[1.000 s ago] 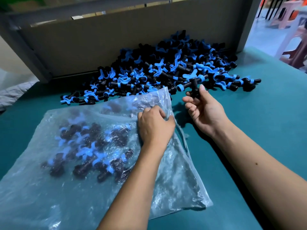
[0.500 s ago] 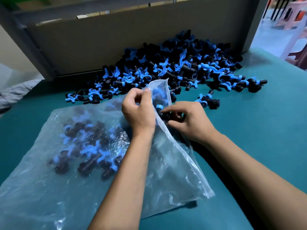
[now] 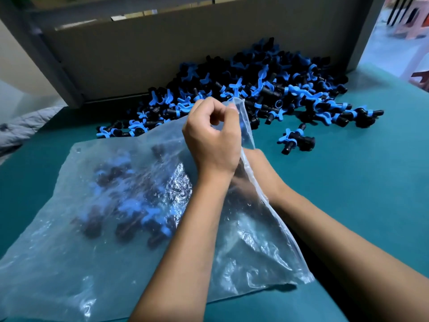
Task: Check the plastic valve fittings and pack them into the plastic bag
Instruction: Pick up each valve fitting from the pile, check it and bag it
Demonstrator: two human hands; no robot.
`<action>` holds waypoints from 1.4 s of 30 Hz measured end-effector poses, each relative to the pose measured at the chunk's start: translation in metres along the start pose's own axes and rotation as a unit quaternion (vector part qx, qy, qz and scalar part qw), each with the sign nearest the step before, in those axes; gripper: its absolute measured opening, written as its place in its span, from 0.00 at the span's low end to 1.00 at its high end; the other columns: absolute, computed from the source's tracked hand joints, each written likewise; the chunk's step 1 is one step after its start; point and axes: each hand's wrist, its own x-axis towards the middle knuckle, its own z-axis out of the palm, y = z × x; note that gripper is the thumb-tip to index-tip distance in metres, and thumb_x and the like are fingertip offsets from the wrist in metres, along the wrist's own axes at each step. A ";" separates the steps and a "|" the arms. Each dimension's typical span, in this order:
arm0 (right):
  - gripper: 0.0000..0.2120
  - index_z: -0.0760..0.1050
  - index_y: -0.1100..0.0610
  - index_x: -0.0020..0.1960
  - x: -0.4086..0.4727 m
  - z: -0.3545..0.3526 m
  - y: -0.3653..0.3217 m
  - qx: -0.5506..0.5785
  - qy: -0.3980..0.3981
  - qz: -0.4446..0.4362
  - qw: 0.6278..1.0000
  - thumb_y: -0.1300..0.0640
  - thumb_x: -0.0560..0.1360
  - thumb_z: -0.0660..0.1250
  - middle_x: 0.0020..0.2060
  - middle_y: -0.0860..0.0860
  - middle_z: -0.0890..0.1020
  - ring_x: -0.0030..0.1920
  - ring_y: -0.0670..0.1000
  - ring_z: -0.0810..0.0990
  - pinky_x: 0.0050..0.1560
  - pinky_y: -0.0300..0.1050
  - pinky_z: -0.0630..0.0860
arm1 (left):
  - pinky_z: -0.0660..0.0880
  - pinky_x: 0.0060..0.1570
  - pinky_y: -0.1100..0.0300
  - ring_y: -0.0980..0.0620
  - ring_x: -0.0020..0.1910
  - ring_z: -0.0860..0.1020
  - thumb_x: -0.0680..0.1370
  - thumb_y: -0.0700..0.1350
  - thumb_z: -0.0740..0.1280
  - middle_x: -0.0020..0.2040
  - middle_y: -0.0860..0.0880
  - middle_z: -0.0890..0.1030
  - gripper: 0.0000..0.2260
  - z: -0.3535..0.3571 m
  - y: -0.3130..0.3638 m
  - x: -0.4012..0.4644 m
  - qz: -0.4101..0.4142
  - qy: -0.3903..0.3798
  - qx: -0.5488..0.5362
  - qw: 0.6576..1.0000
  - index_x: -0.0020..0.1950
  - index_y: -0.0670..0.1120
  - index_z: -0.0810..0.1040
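Note:
A clear plastic bag lies on the green table with several black-and-blue valve fittings inside it. My left hand pinches the bag's upper edge and holds the mouth lifted. My right hand reaches into the bag mouth; its fingers are hidden behind my left wrist and the plastic. A large pile of loose fittings lies behind the bag. One fitting lies apart from the pile, to the right of my hands.
A cardboard wall stands behind the pile. Grey cloth lies off the table's left edge. Pink stools stand on the floor at far right. Bare green tabletop lies to the right of the bag.
My right hand took a fitting from the pile and moved with it into the bag mouth. My left hand went from lying on the bag to lifting its edge.

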 end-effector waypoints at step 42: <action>0.08 0.78 0.61 0.49 0.002 -0.036 0.048 0.317 0.156 0.194 0.915 0.56 0.82 0.67 0.39 0.57 0.82 0.36 0.50 0.82 0.32 0.43 0.79 | 0.82 0.53 0.52 0.49 0.47 0.85 0.77 0.37 0.75 0.47 0.45 0.87 0.05 0.006 -0.058 -0.028 -0.230 -0.146 -0.138 0.952 0.51 0.43 0.85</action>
